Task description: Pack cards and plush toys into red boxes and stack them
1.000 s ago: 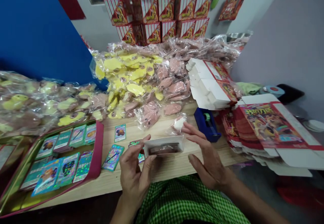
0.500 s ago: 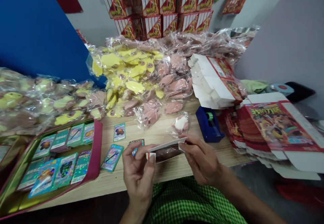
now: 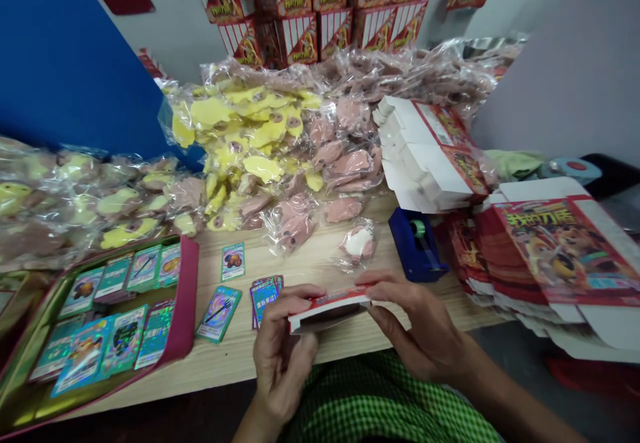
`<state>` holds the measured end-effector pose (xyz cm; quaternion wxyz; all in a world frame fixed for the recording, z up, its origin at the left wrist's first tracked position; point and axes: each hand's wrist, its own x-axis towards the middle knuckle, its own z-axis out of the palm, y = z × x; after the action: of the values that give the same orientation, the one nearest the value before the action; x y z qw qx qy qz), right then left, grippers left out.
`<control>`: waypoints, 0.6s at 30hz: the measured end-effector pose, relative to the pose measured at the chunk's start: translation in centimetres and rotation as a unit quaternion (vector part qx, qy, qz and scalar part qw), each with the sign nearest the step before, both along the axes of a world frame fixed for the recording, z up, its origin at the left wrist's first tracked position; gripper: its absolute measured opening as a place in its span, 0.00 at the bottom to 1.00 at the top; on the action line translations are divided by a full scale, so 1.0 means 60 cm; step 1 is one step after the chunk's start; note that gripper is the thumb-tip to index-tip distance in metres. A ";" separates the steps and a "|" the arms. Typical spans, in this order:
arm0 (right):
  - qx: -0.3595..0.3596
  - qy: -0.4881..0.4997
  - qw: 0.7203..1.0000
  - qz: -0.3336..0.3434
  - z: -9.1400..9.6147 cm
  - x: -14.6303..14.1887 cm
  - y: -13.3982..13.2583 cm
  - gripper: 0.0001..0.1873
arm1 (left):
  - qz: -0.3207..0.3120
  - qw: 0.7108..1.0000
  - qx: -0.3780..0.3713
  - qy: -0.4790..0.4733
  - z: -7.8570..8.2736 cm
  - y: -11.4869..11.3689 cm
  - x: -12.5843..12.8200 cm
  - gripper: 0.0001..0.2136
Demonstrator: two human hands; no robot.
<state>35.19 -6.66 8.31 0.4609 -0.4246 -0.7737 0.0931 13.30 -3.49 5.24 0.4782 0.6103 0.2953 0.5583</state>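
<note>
Both my hands hold a small red-and-white cardboard box (image 3: 327, 309) above the wooden table (image 3: 240, 356). My left hand (image 3: 283, 346) grips it from below and the near end, and my right hand (image 3: 417, 319) holds the other end. Something dark shows inside its open side. Just beyond my right fingers lies a sealed plastic bag (image 3: 357, 243) with a pink-and-white plush piece. A small stack of shiny trading cards (image 3: 263, 299) sits close to my left hand, with a single card (image 3: 219, 313) further left.
A blue tape dispenser (image 3: 416, 246) stands right of my hands. Beyond it are stacked white cartons (image 3: 430, 156) and flat printed red box blanks (image 3: 565, 253). Bagged yellow and pink plush pieces (image 3: 250, 143) heap behind. A red-rimmed tin (image 3: 186, 296) of cards lies left.
The box has turned in my hands, so its red printed face now shows along the top instead of the white open side. My hands have moved closer together, and the view has shifted slightly upward.
</note>
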 end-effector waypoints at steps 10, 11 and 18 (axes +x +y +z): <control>-0.024 -0.031 0.999 0.013 0.021 0.003 0.004 0.18 | -0.005 1.000 0.007 0.012 -0.002 0.007 -0.008 0.11; -0.020 -0.048 0.999 0.012 0.024 0.004 0.003 0.17 | -0.015 0.999 0.007 0.028 -0.002 0.005 -0.010 0.12; -0.081 -0.110 0.990 0.029 0.053 -0.003 -0.012 0.14 | 0.038 0.994 0.082 0.059 -0.003 -0.007 0.010 0.09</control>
<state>35.04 -7.36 11.49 0.3347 -0.4458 -0.8213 0.1214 13.88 -3.92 5.08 0.3866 0.6674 0.2992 0.5618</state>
